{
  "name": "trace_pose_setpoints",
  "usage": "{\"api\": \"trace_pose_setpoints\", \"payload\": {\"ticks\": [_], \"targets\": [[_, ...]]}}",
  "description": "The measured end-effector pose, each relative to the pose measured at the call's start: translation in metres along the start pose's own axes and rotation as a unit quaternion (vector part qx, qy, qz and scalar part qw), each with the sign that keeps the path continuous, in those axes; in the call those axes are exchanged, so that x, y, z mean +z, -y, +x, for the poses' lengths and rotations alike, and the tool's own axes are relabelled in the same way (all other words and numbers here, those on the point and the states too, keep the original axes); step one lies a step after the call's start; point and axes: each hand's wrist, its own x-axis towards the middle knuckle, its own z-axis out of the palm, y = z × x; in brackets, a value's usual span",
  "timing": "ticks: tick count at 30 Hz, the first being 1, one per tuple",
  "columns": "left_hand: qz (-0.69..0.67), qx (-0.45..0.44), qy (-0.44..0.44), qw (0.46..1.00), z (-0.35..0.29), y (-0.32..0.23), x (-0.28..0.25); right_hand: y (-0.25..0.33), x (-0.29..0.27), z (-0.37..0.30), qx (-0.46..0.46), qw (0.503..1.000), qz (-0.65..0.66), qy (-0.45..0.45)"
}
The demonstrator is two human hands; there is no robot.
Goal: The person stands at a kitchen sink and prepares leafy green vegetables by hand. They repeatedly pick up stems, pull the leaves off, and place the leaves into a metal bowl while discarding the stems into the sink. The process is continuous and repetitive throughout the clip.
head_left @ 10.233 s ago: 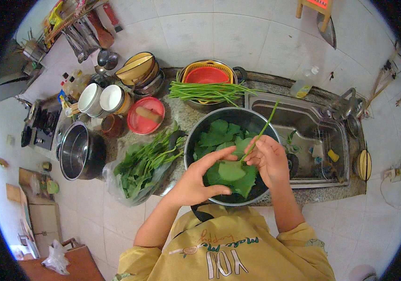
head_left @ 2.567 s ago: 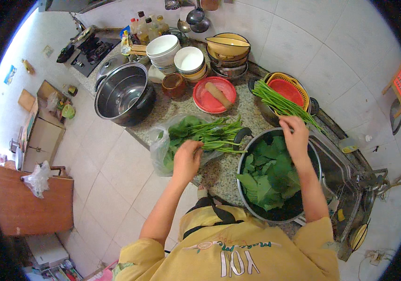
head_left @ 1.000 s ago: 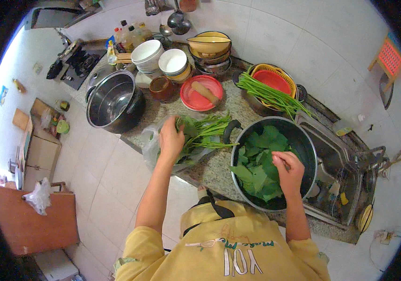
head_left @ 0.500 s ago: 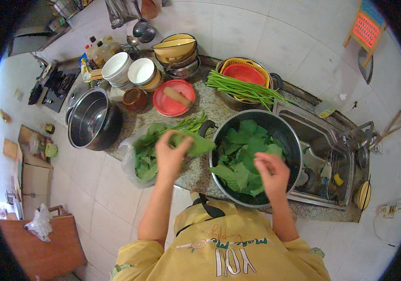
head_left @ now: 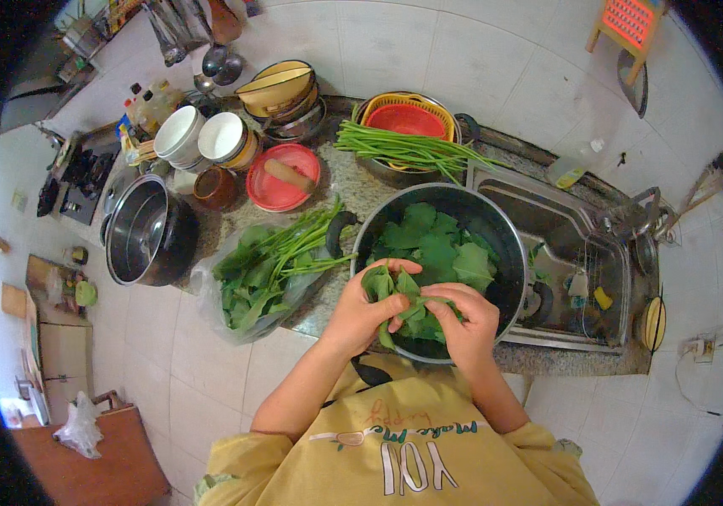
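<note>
Above the near side of a large dark pot point(head_left: 509, 221) both my hands meet at a small bunch of green leaves point(head_left: 393, 288). My left hand point(head_left: 363, 310) is closed round the leaves, thumb in front. With bent fingers and thumb my right hand point(head_left: 466, 322) pinches the leafy part at its right side. Broad loose leaves point(head_left: 437, 253) lie in the pot beneath. To the left, more leafy greens with long stems point(head_left: 281, 253) rest in a clear plastic bag point(head_left: 207, 282) on the counter, close to the pot's left handle point(head_left: 338, 234).
Right of the pot is a metal sink point(head_left: 577, 325). Long green stalks point(head_left: 404, 150) lie across a yellow basket behind it. Further left stand a red plate point(head_left: 264, 192) with a wooden tool, a brown jar point(head_left: 215, 189), white bowls point(head_left: 178, 131) and an empty dark pot point(head_left: 149, 232).
My left hand has moved right, from the bag to above the pot, with leaves in it. My right hand has shifted left and now grips these leaves too. The view has shifted slightly.
</note>
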Motion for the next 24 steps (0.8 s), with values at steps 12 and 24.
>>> {"api": "trace_pose_setpoints", "payload": {"ticks": [12, 24], "targets": [[0.213, 0.045, -0.111, 0.97, 0.004, 0.006, 0.001, -0.012, -0.003, -0.004, 0.143, 0.969, 0.078, -0.188], [0.166, 0.056, -0.128, 0.976, 0.008, 0.002, 0.017, -0.024, -0.005, -0.003, 0.237, 0.933, 0.232, -0.137]]}}
